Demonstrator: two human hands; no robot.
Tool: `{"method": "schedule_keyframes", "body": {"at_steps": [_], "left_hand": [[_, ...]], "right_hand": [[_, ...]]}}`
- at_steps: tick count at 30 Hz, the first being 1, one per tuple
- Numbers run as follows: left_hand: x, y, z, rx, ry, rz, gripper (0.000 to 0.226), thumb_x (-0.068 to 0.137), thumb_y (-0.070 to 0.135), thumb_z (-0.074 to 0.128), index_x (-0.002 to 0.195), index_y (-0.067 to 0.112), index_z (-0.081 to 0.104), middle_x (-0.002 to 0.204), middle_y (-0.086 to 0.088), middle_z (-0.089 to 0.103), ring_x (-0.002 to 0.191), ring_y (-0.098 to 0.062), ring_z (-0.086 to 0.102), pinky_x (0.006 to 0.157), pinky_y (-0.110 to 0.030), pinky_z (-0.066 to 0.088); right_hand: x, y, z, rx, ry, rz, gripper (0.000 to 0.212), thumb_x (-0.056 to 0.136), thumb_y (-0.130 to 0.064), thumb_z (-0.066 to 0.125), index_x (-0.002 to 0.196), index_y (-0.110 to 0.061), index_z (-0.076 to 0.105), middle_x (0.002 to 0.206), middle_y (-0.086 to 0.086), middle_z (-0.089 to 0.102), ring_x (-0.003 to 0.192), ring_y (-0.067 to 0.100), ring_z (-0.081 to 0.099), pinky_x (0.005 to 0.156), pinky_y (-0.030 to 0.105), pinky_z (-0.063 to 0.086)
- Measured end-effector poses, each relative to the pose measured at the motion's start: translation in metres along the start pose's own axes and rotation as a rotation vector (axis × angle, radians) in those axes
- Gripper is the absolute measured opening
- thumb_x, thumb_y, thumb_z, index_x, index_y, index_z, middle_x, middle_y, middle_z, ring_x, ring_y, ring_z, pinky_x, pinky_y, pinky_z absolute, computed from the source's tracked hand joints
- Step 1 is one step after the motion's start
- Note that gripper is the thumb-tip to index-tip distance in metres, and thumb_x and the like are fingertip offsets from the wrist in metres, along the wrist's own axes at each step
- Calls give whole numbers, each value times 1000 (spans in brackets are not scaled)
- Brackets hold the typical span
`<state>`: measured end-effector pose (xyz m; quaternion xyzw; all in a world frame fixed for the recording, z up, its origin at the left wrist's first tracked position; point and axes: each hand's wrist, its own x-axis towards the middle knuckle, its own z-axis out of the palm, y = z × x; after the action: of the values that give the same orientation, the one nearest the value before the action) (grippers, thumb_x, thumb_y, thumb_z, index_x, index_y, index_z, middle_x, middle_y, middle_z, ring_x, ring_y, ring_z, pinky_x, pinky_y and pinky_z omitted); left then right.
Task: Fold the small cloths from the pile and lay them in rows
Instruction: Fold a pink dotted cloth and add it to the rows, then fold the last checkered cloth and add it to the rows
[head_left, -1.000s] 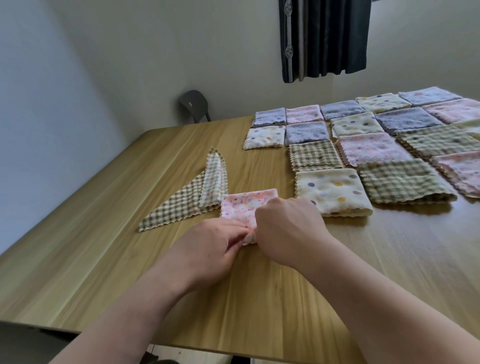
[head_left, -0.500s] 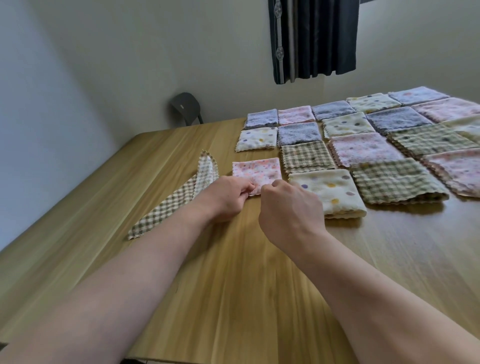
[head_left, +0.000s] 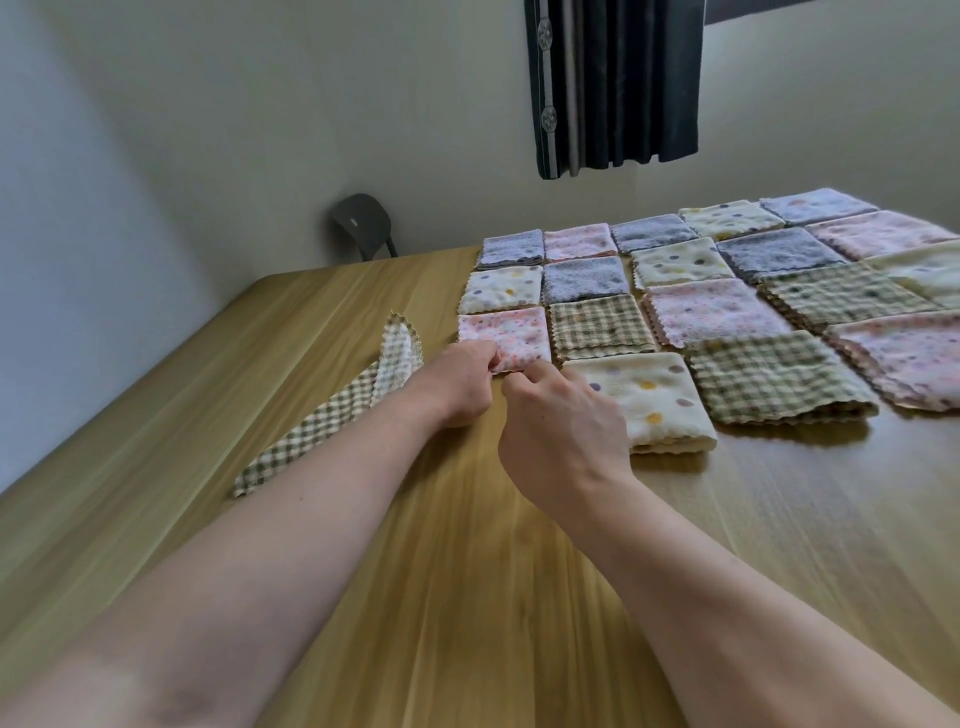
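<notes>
Since a second ago the pink cloth (head_left: 511, 335) has gone from the near part of the table (head_left: 311, 322), in front of the dotted cloth (head_left: 644, 400), up into the leftmost column of the folded cloths (head_left: 774, 249). It now lies flat as the third piece from the far edge, just beside the checked cloth (head_left: 600, 327) on its right and just in front of a white spotted piece.

Both arms reach out further than before, and the two hands are close together at the pink cloth's near edge. The left hand (head_left: 462, 382) pinches that edge between thumb and fingers, near the left corner. The right hand (head_left: 563, 421) has its fingers curled at the near right corner. Its fingertips are hidden behind its back, so whether it grips the fabric or only touches it cannot be told. Its wrist passes just beside the dotted cloth's left edge.

To the left of the left forearm the loose cloth (head_left: 332, 415), green-checked and unfolded, lies as a long strip with its far corner turned over. It is in the same place as earlier.

A dark chair (head_left: 361, 223) stands beyond the far table edge, and a dark curtain (head_left: 618, 88) hangs on the wall above the rows.
</notes>
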<state>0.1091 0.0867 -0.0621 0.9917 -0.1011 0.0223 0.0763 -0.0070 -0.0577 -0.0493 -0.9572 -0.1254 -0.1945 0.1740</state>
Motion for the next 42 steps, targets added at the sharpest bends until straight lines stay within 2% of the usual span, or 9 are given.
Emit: {"method": "schedule_keyframes", "body": {"at_steps": [7,12,16,21,26,29,34,39,42], "left_hand": [[-57,-1,8,65,305,-41,29,91,16,54,118,16,63,123,-2,58,120,-24,53,101,-36,42],[-101,-19,3,134,167,-284,46,103,46,44,143,25,51,158,-9,34,150,-28,24,122,-44,23],[-139,-26,-4,-57,195,-220,36,102,39,51,135,27,61,142,2,54,131,-20,50,108,-35,38],[-175,-26,-13,-125,344,-140,12,92,38,68,96,28,74,97,15,69,90,-5,64,74,-21,44],[-186,-25,-25,-445,368,-195,32,83,42,80,63,19,70,81,10,72,77,-2,68,67,-23,52],[-189,-26,-29,-389,294,-273,20,77,38,87,78,24,72,90,10,67,76,-1,66,69,-22,53],[-191,-22,-28,-197,115,-349,51,82,47,79,125,25,63,94,14,57,76,0,56,65,-15,37],[-192,-15,-35,-384,42,-345,16,82,22,81,93,24,69,70,7,66,57,-3,59,55,-15,43],[-195,-6,-45,-390,104,-288,13,82,16,80,81,26,71,71,10,69,59,-1,59,59,-16,46]], "right_hand": [[-1,0,-3,27,1,-21,25,91,-11,44,109,-16,61,111,2,58,101,27,55,66,34,35],[-1,-1,0,30,7,-49,26,90,-10,45,108,-16,62,108,1,59,95,26,57,64,33,38],[-2,-1,5,43,-22,-74,33,88,-8,49,114,-19,65,110,-1,58,97,25,59,66,33,41],[-3,-5,8,92,-102,-107,30,89,-11,51,112,-21,66,114,-5,62,102,22,60,70,34,51],[-5,-10,14,119,-154,-180,28,94,-16,49,114,-25,66,114,-8,61,109,19,57,71,38,56],[-8,-9,16,158,-209,-233,32,98,-21,46,123,-29,65,123,-10,60,120,17,50,81,40,55],[-11,-6,17,180,-229,-270,32,102,-28,44,125,-29,65,126,-10,60,126,15,47,86,39,54],[-12,-4,16,200,-202,-270,34,100,-24,47,131,-29,61,131,-8,57,128,17,44,90,38,53],[-13,-4,11,253,-186,-280,54,93,-21,55,145,-30,47,144,-7,46,136,18,35,104,35,44]]}}
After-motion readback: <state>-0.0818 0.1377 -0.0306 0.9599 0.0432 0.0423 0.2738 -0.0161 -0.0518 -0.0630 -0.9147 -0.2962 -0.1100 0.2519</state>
